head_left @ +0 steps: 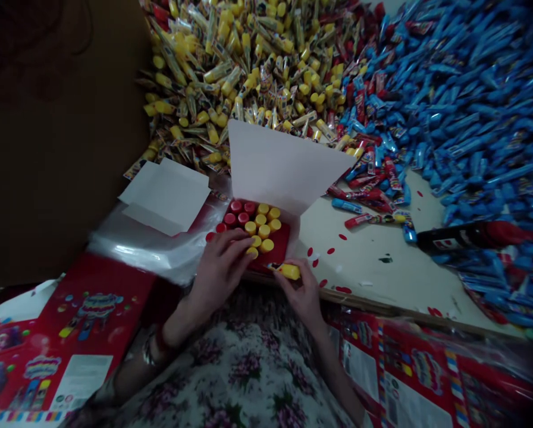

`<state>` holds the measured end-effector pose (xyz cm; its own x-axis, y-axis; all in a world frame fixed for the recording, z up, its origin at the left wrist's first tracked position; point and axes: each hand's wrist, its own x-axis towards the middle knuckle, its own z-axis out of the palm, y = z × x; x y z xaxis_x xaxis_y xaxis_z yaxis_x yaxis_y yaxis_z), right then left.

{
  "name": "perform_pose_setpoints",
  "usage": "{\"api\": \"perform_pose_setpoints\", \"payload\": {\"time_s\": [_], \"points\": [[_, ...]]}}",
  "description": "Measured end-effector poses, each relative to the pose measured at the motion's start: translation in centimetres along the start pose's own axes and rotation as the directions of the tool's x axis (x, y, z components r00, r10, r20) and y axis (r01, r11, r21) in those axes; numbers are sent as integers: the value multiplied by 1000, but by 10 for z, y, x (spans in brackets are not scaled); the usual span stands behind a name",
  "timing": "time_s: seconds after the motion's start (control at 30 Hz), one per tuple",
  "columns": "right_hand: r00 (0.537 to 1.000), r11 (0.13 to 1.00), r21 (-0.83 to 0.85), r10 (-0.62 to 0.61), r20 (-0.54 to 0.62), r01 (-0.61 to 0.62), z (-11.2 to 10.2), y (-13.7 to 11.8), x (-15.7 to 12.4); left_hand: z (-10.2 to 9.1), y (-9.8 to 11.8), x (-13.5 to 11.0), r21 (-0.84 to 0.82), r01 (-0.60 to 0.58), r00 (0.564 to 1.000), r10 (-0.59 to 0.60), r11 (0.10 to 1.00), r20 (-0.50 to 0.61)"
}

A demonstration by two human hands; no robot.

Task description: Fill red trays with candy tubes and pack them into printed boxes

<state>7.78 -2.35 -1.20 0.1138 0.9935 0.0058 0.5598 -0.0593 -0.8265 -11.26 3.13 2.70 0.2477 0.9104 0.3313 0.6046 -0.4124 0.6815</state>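
Observation:
My left hand (pixel 219 270) lies over the near part of a red box (pixel 279 245), its fingertips on the packed upright candy tubes. Those tubes stand in rows, with red caps (pixel 236 207) at the far left and yellow caps (pixel 262 221) beside them. My right hand (pixel 300 291) pinches a yellow-capped candy tube (pixel 288 271) lying sideways at the box's near edge. A white card flap (pixel 284 166) rises behind the box and hides its far end.
A heap of yellow candy tubes (pixel 231 77) and a heap of blue ones (pixel 463 101) fill the back, with red-wrapped sticks (pixel 367 199) between. White sheets (pixel 166 196) lie on plastic film (pixel 137 244). Flat printed red cartons (pixel 409 368) lie along the near edge. A dark bottle (pixel 476 235) lies at right.

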Motion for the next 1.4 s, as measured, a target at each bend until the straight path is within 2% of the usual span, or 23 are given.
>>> {"api": "perform_pose_setpoints", "payload": {"time_s": [0.07,0.13,0.27,0.33,0.43,0.53,0.6,0.7,0.87,0.93,1.0,1.13,1.27,1.33,1.4], "points": [[1000,999,-38,-15,1,15,-5,3,3,10,-11,-4,146,-166,978,144,975,149],[999,997,-75,23,24,-21,-11,2,4,17,-19,-12,210,-259,945,202,943,256],[984,994,-15,107,145,-106,-23,-4,2,14,-29,-34,266,-266,943,193,927,271],[971,995,21,94,220,-100,-25,-8,2,10,-31,-43,281,-266,948,196,922,251],[946,999,-17,-22,324,29,-26,-17,4,7,-31,-52,296,-246,955,180,923,235],[860,952,-186,-121,496,242,-26,-28,13,8,-32,-54,302,-215,963,151,929,221],[802,876,-330,-98,590,351,-26,-35,22,9,-32,-54,295,-213,964,152,931,218],[771,763,-483,-31,636,429,-25,-46,35,9,-34,-54,276,-231,958,170,933,230],[710,696,-517,15,704,498,-13,-75,48,7,-39,-55,280,-278,947,213,919,241],[712,681,-532,21,702,504,-7,-85,49,8,-42,-55,280,-293,946,236,914,221],[735,678,-550,21,677,487,-3,-87,48,10,-46,-54,277,-306,946,257,911,199],[784,701,-558,-3,621,445,-1,-74,39,15,-52,-53,275,-354,932,312,894,185],[844,718,-604,43,535,346,3,-63,28,18,-53,-53,276,-350,934,309,895,180],[852,698,-624,38,523,351,3,-65,25,18,-51,-53,275,-353,932,312,894,184],[831,668,-625,18,557,404,1,-69,26,17,-49,-52,273,-355,932,314,894,182]]}}
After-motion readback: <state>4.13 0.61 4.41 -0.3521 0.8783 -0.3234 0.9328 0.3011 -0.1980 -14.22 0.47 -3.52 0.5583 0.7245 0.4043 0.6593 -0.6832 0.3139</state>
